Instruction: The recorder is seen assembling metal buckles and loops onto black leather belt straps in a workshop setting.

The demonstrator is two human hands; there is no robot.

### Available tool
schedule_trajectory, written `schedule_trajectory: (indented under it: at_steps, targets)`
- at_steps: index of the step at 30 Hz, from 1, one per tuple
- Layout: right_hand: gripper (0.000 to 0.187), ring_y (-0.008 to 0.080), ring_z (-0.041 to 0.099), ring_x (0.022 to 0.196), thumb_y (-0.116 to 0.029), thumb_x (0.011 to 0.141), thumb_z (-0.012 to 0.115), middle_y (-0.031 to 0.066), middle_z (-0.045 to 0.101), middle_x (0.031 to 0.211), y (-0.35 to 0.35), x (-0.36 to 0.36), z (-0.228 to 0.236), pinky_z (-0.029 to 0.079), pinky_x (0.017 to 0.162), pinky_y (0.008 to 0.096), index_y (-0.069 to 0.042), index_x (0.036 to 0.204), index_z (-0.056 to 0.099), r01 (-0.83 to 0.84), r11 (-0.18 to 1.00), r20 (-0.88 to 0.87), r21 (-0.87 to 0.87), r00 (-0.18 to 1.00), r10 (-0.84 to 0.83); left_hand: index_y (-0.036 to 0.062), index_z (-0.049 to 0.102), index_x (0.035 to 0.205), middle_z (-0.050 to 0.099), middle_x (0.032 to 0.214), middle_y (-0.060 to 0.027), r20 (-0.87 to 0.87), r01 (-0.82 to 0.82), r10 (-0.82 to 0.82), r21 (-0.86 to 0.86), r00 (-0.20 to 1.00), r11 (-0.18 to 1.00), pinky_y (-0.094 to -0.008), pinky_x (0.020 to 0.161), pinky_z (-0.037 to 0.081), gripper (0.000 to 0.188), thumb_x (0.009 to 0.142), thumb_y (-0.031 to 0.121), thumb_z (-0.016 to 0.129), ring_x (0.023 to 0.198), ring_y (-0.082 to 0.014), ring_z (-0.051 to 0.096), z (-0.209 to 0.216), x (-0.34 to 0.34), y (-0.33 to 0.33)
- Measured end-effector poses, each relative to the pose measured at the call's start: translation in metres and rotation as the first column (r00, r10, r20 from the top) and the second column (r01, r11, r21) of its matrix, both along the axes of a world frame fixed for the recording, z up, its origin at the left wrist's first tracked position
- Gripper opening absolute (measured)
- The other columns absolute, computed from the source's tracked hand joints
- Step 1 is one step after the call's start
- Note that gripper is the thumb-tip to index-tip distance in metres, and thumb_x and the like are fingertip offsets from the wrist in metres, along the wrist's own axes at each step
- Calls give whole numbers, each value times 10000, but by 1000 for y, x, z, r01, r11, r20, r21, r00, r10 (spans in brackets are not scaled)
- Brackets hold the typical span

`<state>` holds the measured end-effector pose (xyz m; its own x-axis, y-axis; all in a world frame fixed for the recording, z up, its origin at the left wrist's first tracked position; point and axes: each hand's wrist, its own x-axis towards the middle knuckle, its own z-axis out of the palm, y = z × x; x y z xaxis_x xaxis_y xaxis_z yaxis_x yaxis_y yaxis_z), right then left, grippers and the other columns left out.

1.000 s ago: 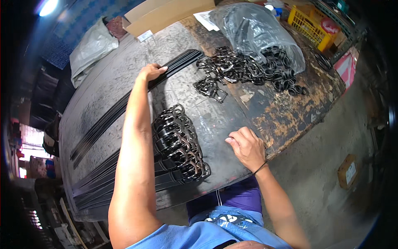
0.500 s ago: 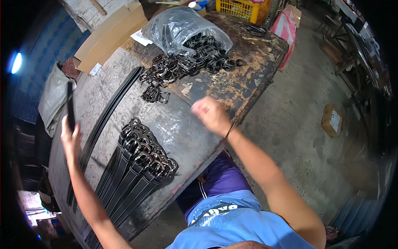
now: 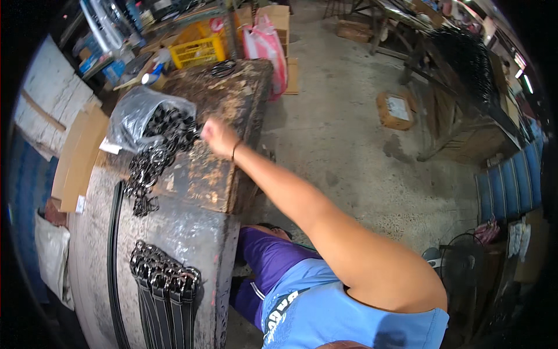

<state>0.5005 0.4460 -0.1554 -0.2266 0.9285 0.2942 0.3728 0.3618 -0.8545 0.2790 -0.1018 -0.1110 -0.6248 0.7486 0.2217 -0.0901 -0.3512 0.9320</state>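
Observation:
My right hand (image 3: 219, 138) reaches over the worn wooden part of the workbench, at the right edge of a pile of small black loops (image 3: 168, 125). Its fingers are curled together, and what they hold, if anything, I cannot make out. The loops spill from a clear plastic bag (image 3: 128, 116) lying on its side. Just nearer lies a heap of dark metal buckles (image 3: 148, 168). Closer to me, black belts (image 3: 165, 308) with buckles fastened at their ends lie in a stack. Long black straps (image 3: 115, 250) run along their left. My left hand is out of view.
A cardboard box (image 3: 78, 157) stands at the bench's left side. Beyond the far end are a yellow crate (image 3: 197, 52) and a red-and-white bag (image 3: 265, 55). The workbench (image 3: 224, 256) has its right edge beside my legs. A small carton (image 3: 396, 110) sits on the floor.
My view has swung to the right. My right hand has moved farther along the bench to the loops. My left hand, which held a black strap, has left the view.

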Motion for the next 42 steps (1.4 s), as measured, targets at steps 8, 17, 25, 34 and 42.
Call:
schedule_trajectory:
  at_steps: [8,17,25,34,42]
  targets:
    - [148,89,574,610,-176,907,559,34,578,730,-242,-39,25,475,548,260,-35,951,548,-887,427,-659,-174,427,619,26,624,1091,458,707,64,-404,-406,234,-418,884,813,-184,539,290,464,887,439,561,604,-31,362,42,84,123]
    - [208,101,604,721,-150,947,476,49,616,799,-276,-34,25,498,669,246,-31,1109,528,-865,494,-553,-82,452,700,6,603,1070,570,777,21,-161,-22,-15,-225,987,974,-189,638,419,226,848,46,615,712,-36,520,26,88,144]
    - [209,146,612,740,-71,882,520,73,613,845,-290,-38,43,495,687,290,-19,1083,550,-828,560,-377,-27,527,761,24,585,903,559,779,32,-145,50,-89,-252,986,966,-199,623,444,118,823,64,662,701,-38,519,18,75,128]
    - [201,336,610,751,1,764,572,157,612,859,-293,-44,44,487,651,372,-20,964,584,-634,703,-67,323,725,685,24,577,841,490,706,54,-229,6,-83,-318,970,948,-196,587,376,139,844,137,658,667,-34,420,1,86,133]
    - [197,237,646,682,-4,768,521,170,644,788,-293,-56,36,491,621,304,-4,921,647,-684,728,-199,51,708,678,40,557,872,482,732,62,-157,-15,-30,-279,987,960,-186,596,364,142,866,160,633,684,-27,409,-9,88,126]
